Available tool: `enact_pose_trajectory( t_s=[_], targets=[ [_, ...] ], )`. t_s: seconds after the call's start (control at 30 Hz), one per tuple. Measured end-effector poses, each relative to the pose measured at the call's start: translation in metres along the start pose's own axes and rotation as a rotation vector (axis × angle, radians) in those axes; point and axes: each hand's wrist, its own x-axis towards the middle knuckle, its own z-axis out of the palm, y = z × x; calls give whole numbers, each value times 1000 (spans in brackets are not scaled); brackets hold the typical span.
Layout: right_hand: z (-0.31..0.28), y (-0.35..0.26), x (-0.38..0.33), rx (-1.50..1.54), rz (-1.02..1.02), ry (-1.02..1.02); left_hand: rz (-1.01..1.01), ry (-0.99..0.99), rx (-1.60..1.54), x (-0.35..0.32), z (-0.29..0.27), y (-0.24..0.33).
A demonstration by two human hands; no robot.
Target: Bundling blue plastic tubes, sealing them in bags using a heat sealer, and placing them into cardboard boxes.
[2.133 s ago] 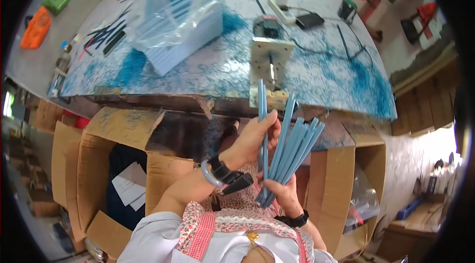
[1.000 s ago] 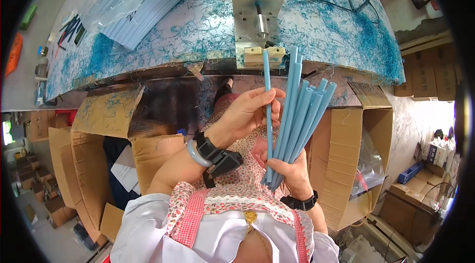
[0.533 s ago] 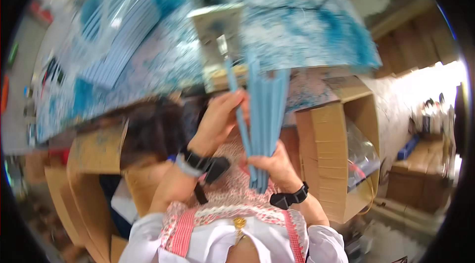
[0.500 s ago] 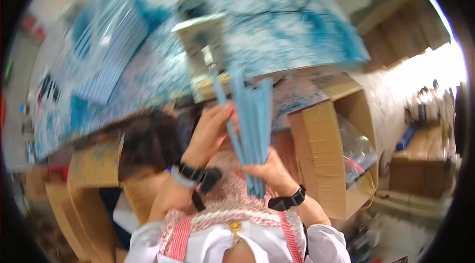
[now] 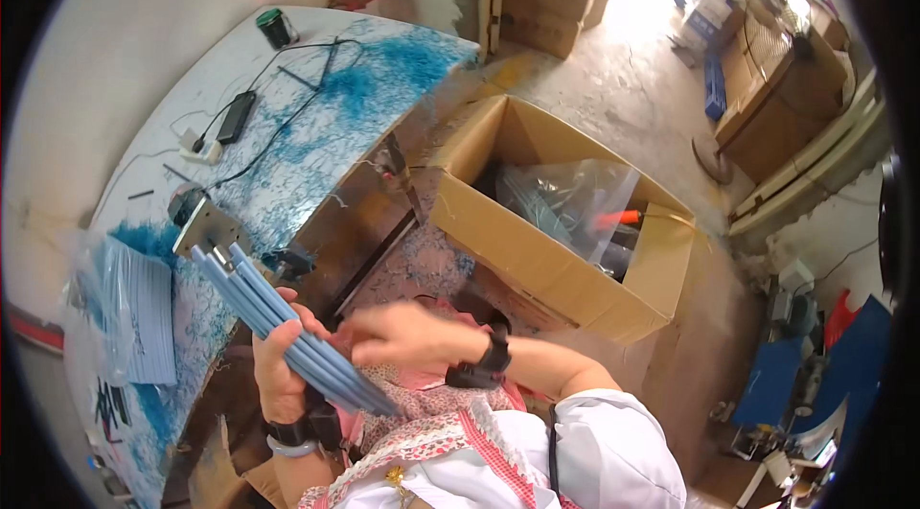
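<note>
A bundle of slim light-blue tubes [image 5: 307, 360] lies slantwise in front of my apron, its upper ends toward the table. My left hand [image 5: 278, 365] is wrapped round the middle of the bundle. Just right of the tubes is my right hand [image 5: 398, 332], smeared by motion; whether its fingers touch them I cannot tell. Beyond the bundle's upper ends stands a small machine with a metal plate [image 5: 213, 229] at the table edge. A stack of similar light-blue tubes [image 5: 144, 317] in clear plastic lies on the table at the left.
Blue shavings cover parts of the white table [image 5: 316, 173]. A black power adapter [image 5: 237, 116], cables and a dark green-lidded jar [image 5: 276, 28] stand there. To the right, an open cardboard box [image 5: 546, 260] holds plastic bags and an orange-handled item. More cartons [image 5: 781, 106] stand farther right.
The view has swung right, bringing the box and floor toward the middle. My right hand has come off the lower end of the tubes; my left hand now grips the bundle.
</note>
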Motion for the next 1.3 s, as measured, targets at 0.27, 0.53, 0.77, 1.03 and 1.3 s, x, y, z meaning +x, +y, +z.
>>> enact_pose_trajectory(
  t_s=[0.27, 0.53, 0.77, 1.03, 1.3],
  targets=[
    [-111, 21, 54, 383, -248, 233, -629, -353, 25, 40, 49, -51],
    [-181, 17, -2, 2, 111, 900, -757, -445, -92, 130, 78, -45],
    [-264, 108, -216, -906, 942, 1002, -607, -269, -193, 178, 111, -8],
    [-308, 258, -260, -986, 1211, 315, -795, -147, -208, 131, 184, -19],
    [-318, 217, -254, -744, 1181, 227, -741, -36, -213, 148, 202, -11]
  ],
)
